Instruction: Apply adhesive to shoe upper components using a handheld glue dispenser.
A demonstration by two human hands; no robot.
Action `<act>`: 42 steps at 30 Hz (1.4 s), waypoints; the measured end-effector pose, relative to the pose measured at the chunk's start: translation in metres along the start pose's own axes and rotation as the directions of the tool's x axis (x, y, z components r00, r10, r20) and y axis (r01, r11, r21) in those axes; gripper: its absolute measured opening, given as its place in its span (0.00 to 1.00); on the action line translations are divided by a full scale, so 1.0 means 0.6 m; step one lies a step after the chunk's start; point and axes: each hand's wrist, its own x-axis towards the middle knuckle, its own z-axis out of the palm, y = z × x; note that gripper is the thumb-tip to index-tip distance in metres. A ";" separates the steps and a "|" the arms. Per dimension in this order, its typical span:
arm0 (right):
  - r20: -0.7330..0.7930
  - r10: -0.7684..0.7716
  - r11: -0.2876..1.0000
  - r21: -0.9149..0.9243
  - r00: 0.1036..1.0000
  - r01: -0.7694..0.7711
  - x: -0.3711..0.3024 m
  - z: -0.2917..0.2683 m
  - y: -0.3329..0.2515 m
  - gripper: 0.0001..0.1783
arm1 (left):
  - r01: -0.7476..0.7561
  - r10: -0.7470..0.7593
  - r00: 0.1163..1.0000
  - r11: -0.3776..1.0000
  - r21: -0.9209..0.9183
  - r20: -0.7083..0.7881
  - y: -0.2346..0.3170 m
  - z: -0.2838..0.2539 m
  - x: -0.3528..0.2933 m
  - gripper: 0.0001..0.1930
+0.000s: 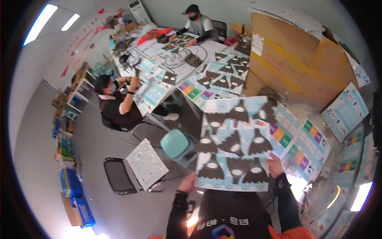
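I hold a large printed board [234, 186] upright in front of my body, white and light blue with rows of dark brown cut shapes that have scalloped edges and white ovals. My left hand [187, 183] grips its lower left edge. Higher up on the opposite side, my right hand [274, 166] is closed on the right edge. The fingers behind the board are hidden. Past its top edge, similar boards with dark shapes [223, 75] lie on the table.
A seated person [119, 99] works at the table's left side, another [199, 28] at its far end. A big cardboard box [294, 59] stands at right, above printed sheets [302, 147]. A teal stool [175, 144] and a black chair [119, 175] with a patterned board are left.
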 end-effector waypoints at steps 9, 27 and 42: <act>0.362 0.082 0.987 0.101 0.928 -0.126 0.141 0.257 -0.035 0.21 | 0.109 -0.155 0.987 0.491 -0.864 0.036 -0.106 -0.126 -0.068 0.24; 0.531 0.281 0.929 -0.361 0.800 -0.087 0.408 0.647 0.136 0.19 | 0.063 -0.602 0.751 0.473 -0.879 -0.270 -0.449 -0.087 0.035 0.27; 0.414 0.214 0.902 -0.432 0.885 -0.016 0.635 0.830 0.398 0.20 | 0.269 -0.811 0.540 0.422 -0.866 -0.227 -0.761 -0.082 0.290 0.28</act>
